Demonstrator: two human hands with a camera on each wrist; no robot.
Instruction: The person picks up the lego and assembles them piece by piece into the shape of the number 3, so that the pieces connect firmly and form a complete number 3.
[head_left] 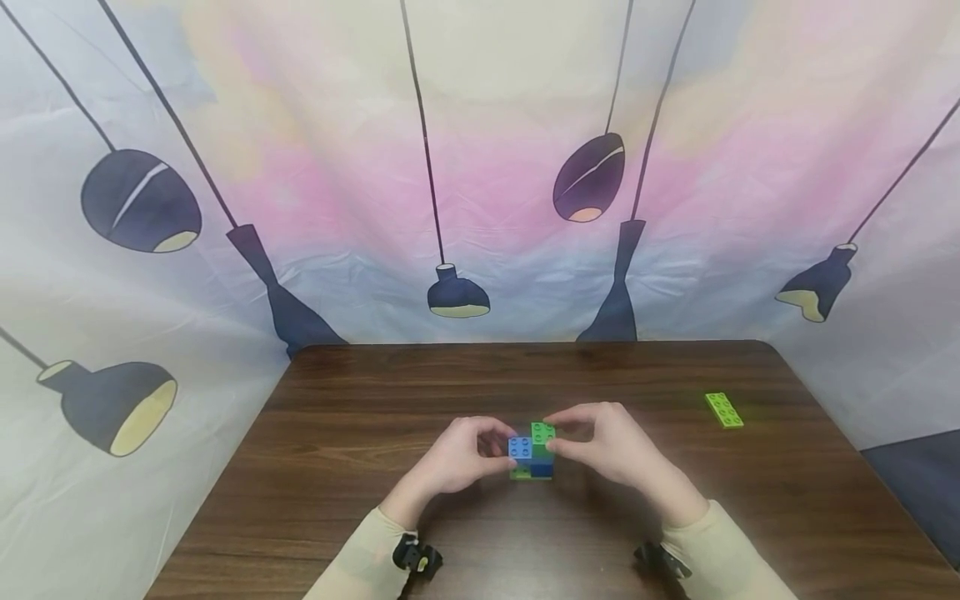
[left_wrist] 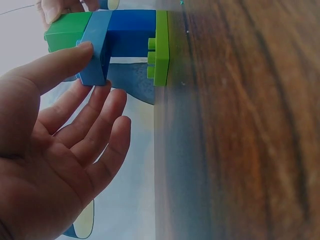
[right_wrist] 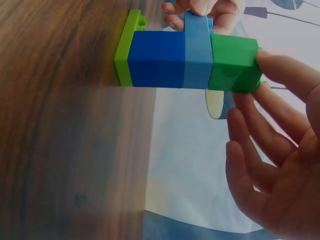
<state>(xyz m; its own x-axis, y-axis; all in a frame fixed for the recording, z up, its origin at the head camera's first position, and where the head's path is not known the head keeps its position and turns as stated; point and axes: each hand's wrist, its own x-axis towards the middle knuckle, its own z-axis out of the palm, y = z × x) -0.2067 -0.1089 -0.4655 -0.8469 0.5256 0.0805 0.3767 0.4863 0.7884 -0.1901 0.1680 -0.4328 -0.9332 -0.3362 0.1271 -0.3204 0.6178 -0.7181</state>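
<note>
Head view shows us two hands at one stack of four toy pieces, which stands upright on the brown surface [head_left: 375, 383]. From bottom to top we count one lime plate [left_wrist: 161, 50], one dark blue block [right_wrist: 157, 60], one light blue block [head_left: 520, 447] and one green block [head_left: 542, 442]. A second lime plate [head_left: 724, 410] lies alone near the surface's right edge, its eight studs facing up.

The left hand [head_left: 457, 458] pinches the light blue block between thumb and fingertips, its other fingers loosely bent. The right hand [head_left: 618, 446] pinches the green block in the same way, so both grips are narrow.

From the head we make out four studs on the light blue block; the green block covers the rest. We see only a little of the dark blue block there, and the left wrist view hides part of it behind the light blue block. Each wrist view cuts off the opposite hand at the upper edge. Two pale sleeves [head_left: 360, 554] run out of the head view below. On the cloth [head_left: 517, 100] behind, we count seven printed lamps, two of them cut off by the surface's far edge.
</note>
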